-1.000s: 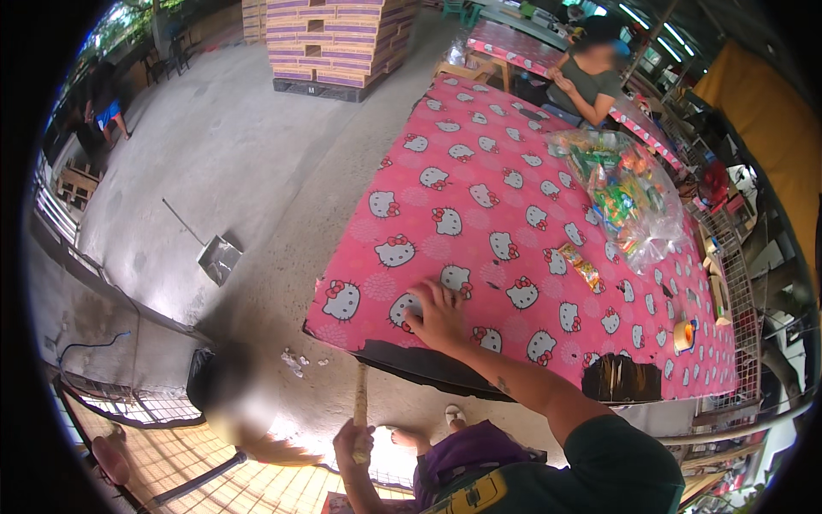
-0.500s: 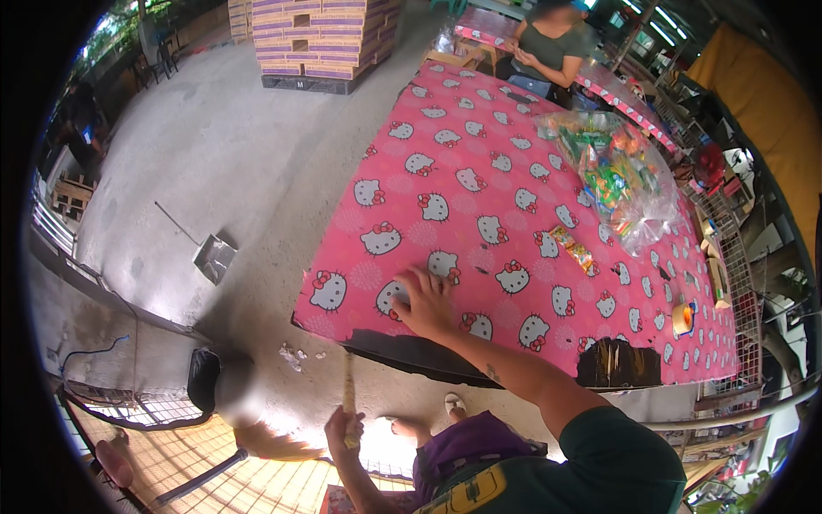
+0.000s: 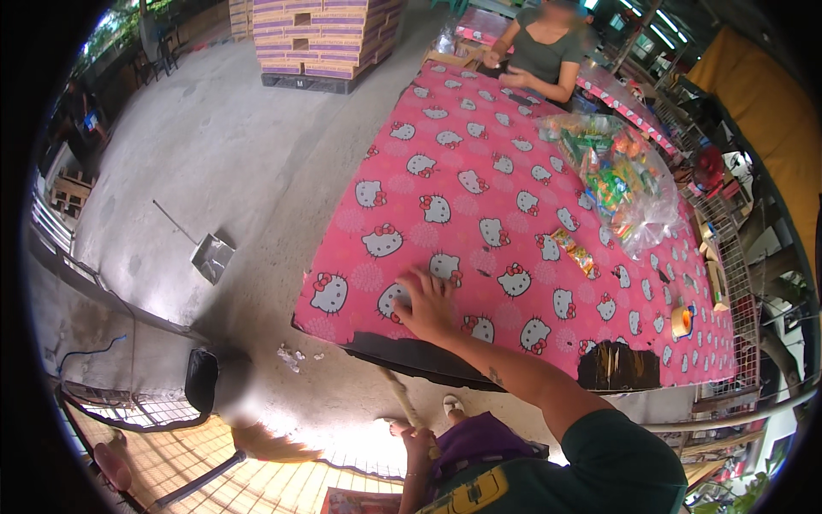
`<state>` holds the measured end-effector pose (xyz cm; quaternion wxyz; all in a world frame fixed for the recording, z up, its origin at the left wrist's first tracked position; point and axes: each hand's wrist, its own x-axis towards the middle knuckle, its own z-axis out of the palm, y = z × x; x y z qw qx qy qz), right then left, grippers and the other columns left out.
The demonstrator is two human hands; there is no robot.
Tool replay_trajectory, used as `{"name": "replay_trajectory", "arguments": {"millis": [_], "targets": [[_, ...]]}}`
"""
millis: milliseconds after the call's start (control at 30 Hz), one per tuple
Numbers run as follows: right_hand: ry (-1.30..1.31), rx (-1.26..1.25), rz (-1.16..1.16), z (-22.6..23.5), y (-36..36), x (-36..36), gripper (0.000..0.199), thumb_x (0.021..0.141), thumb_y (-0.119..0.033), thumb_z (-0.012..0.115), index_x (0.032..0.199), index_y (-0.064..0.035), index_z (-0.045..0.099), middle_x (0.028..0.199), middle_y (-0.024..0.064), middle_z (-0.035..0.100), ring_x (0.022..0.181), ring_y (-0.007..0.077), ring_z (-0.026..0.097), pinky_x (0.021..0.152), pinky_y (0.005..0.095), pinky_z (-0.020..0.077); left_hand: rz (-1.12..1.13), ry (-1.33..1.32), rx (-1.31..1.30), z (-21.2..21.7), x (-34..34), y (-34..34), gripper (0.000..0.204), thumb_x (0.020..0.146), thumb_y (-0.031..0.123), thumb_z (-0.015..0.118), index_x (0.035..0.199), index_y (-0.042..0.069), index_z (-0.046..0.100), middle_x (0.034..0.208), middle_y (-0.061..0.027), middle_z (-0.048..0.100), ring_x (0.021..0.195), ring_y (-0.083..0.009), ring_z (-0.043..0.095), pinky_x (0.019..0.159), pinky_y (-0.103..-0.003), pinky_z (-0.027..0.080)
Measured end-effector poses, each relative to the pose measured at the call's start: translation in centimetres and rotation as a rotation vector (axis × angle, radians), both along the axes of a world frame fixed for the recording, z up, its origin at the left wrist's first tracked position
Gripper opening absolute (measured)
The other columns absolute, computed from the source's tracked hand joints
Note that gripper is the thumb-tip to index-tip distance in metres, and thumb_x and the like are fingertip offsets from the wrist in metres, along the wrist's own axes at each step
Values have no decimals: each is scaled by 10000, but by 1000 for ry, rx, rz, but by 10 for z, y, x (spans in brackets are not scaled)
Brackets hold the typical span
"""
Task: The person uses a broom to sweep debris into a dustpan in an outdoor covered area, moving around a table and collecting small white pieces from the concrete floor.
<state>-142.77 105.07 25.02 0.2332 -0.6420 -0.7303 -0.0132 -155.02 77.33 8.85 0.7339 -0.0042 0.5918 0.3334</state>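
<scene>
Remotely, I saw the left hand (image 3: pixel 419 442) clasping a pale stick (image 3: pixel 400 395) that ran up to the table (image 3: pixel 467 208)'s near edge, the right hand (image 3: pixel 429 307) spread loosely on top, so lifting sharply could have knocked the stick against that edge.

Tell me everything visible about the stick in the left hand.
The stick is long, thin, pale and slightly uneven, like wood or bamboo. The left hand grips it near its lower end in view. It slants up and leftward to the near edge of the pink table; whether they touch is unclear.
</scene>
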Motion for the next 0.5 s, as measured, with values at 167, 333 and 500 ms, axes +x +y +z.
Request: {"name": "replay_trajectory", "arguments": {"millis": [167, 333, 500], "targets": [[21, 30, 20, 2, 6, -12, 416, 809, -389, 603, 1165, -182, 541, 1293, 88, 443, 1206, 268, 403, 995, 535, 251, -634, 168, 503, -141, -21, -6, 121, 715, 159, 638, 771, 52, 644, 716, -115, 619, 633, -241, 607, 550, -341, 497], [4, 50, 22, -1, 7, -17, 420, 803, -390, 609, 1165, -187, 539, 1291, 88, 443, 1208, 267, 399, 998, 535, 247, -953, 443, 747, -196, -123, 62, 190, 655, 243, 711, 794, 113, 700, 783, -95, 674, 742, -262, 655, 669, -365, 520], [-26, 5, -25, -9, 0, 12, 424, 801, -391, 613, 1167, -190, 535, 1282, 87, 450, 1210, 269, 398, 1002, 535, 244, -823, 220, 396, -196, -195, 142, 190, 603, 141, 800, 764, 122, 700, 749, -60, 684, 680, -225, 658, 620, -327, 530]]}}
